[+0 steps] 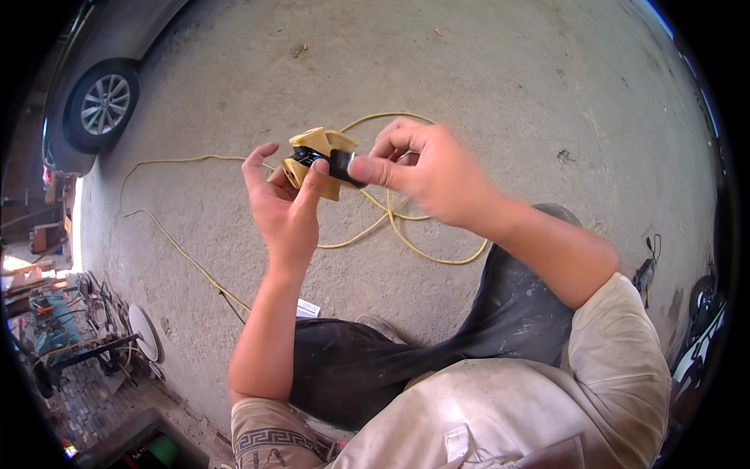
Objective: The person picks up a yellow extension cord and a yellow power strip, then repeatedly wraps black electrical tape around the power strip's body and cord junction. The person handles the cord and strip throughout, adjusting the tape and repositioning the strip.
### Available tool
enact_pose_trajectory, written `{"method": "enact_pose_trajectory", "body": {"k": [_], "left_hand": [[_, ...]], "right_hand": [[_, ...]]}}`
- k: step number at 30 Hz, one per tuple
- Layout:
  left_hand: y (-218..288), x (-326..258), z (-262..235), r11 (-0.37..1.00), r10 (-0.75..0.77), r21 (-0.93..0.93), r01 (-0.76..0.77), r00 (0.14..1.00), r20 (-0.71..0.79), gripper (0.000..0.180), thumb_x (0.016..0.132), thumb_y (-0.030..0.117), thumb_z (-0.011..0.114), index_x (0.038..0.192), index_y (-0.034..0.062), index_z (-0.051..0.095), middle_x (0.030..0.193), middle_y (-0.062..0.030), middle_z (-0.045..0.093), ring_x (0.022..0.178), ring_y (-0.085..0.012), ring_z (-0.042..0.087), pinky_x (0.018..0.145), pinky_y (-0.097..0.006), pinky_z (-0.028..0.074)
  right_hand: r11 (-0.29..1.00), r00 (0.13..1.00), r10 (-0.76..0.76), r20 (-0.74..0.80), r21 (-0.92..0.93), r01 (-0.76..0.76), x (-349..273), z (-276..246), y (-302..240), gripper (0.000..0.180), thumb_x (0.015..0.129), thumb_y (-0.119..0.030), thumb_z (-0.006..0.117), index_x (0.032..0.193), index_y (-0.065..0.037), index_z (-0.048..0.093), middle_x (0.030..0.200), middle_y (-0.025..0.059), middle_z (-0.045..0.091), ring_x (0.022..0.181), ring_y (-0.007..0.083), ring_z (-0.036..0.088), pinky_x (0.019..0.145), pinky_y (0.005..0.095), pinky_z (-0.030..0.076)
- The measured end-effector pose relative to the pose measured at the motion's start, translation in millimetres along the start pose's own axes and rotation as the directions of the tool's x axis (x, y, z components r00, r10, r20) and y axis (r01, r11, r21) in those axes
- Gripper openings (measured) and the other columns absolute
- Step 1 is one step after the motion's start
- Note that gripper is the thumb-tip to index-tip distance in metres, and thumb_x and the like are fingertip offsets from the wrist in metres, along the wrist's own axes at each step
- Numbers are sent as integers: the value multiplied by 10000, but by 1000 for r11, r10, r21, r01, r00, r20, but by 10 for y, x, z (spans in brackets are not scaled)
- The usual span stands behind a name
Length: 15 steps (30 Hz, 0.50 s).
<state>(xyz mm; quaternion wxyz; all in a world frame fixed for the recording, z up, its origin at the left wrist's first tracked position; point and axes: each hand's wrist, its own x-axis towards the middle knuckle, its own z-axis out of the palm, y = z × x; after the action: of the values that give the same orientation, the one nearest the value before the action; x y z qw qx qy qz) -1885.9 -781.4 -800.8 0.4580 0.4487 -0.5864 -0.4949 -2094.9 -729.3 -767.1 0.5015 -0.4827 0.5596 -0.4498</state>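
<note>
My left hand (pixel 283 215) is raised in front of me, its thumb and fingers closed round a lobed yellow piece (pixel 312 141) that looks like moulded plastic. Shiny black tape-like material runs across the piece's middle. From there a short dark band (pixel 341 166) reaches toward my right hand (pixel 445 176). The thumb and index finger of that hand pinch the band's right end, and slight blur softens the hand's outline. Whether the band is a flat strip or a solid part, I cannot tell. My fingers cover much of the yellow piece.
A yellow cord (pixel 178 248) lies looped over the concrete floor (pixel 508 70) below my hands. The wheel (pixel 104 103) of a parked car is at the upper left. Tools and scraps (pixel 62 320) crowd the left side, beside a pale round disc (pixel 144 333). White paper (pixel 307 309) lies near my leg.
</note>
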Motion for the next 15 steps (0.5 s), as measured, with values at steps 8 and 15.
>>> {"method": "enact_pose_trajectory", "body": {"k": [8, 15], "left_hand": [[-9, -14, 6, 984, 164, 53, -169, 983, 80, 322, 1004, 69, 675, 1289, 35, 529, 1355, -144, 592, 1038, -159, 665, 817, -306, 580], [-37, 26, -17, 993, 118, -17, -117, 976, 182, 164, 994, 6, 618, 1140, 24, 691, 1387, -110, 592, 1111, -155, 640, 851, -277, 559]], "right_hand": [[991, 993, -120, 19, 68, 118, -32, 83, 30, 527, 855, -463, 847, 874, 48, 718, 871, 65, 628, 742, 120, 581, 662, 295, 487], [984, 992, -123, 0, 131, 122, -112, 199, 114, 482, 859, -411, 856, 907, 42, 698, 837, 27, 597, 726, 94, 536, 657, 289, 468]]}}
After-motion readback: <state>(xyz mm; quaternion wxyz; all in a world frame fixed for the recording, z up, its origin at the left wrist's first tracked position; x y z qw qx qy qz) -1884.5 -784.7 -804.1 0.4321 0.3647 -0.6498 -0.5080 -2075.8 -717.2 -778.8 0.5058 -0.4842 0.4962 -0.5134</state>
